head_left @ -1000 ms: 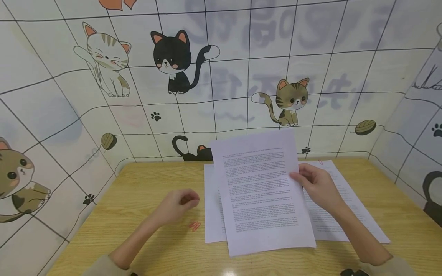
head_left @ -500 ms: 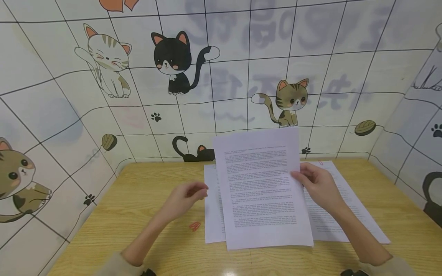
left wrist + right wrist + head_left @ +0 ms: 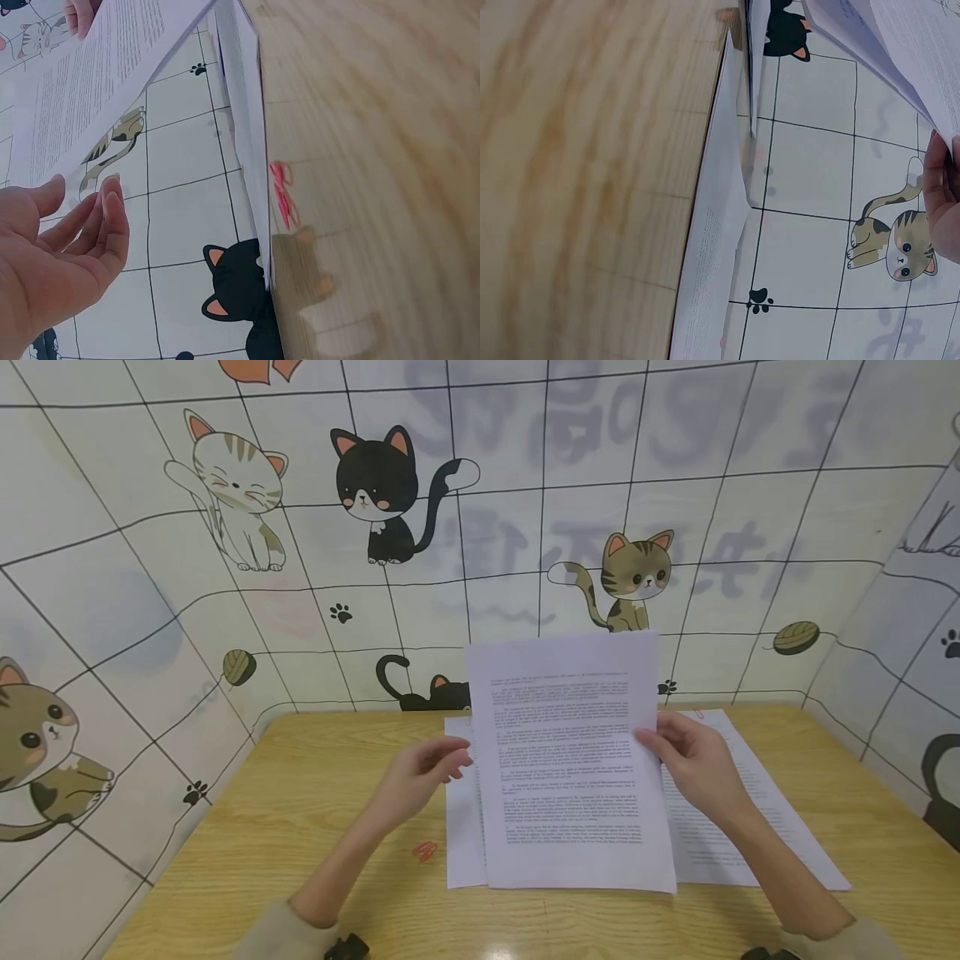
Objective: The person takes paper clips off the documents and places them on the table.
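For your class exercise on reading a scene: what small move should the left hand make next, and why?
Probably close on the raised sheets' left edge. The right hand pinches only their right edge, the left hand hangs open just beside them, and the red paper clip lies on the table below.

Matt paper sheets [image 3: 573,760] — grained wood table [image 3: 315,827].

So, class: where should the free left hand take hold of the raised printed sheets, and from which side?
Pinch the bare left margin of the raised sheets, coming from the left. The right hand already holds the right edge, and the left hand hovers open beside it.
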`<state>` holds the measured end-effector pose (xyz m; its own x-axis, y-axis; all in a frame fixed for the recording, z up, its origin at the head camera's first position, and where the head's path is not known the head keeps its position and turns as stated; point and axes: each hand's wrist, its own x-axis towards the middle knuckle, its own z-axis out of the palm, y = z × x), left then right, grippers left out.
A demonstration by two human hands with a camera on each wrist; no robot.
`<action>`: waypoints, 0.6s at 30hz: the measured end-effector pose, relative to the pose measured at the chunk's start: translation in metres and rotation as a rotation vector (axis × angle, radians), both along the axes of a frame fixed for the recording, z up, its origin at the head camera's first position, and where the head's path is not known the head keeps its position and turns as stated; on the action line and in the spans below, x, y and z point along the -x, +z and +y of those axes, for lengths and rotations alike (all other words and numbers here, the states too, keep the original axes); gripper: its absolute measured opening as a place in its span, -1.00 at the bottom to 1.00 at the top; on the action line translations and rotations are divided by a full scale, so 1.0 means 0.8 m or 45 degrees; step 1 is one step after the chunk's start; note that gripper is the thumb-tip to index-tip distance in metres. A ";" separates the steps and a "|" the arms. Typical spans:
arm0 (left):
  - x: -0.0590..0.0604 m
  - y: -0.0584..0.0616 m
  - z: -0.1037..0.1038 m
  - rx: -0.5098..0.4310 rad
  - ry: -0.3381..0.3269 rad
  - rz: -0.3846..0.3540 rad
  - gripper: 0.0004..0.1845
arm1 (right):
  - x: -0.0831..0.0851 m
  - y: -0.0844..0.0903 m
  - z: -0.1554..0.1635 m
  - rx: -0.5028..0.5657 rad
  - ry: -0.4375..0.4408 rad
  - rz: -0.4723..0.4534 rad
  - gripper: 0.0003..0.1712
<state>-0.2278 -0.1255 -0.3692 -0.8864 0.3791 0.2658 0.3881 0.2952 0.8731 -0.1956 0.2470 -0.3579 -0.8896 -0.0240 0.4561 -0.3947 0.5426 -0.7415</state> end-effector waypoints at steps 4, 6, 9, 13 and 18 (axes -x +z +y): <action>0.001 0.000 0.011 -0.033 -0.051 0.052 -0.71 | -0.001 0.002 0.000 0.021 0.006 0.002 -0.77; 0.002 0.000 0.016 -0.038 -0.078 0.082 -0.75 | -0.002 0.003 0.000 0.031 0.008 0.002 -0.77; 0.001 0.002 0.023 -0.032 -0.107 0.101 -0.81 | -0.003 0.004 -0.001 0.045 0.013 0.005 -0.76; 0.001 0.006 0.030 -0.018 -0.122 0.100 -0.86 | -0.004 0.005 -0.001 0.052 0.017 0.013 -0.75; 0.000 0.008 0.037 -0.009 -0.109 0.098 -0.86 | -0.005 0.006 0.000 0.046 0.014 0.017 -0.75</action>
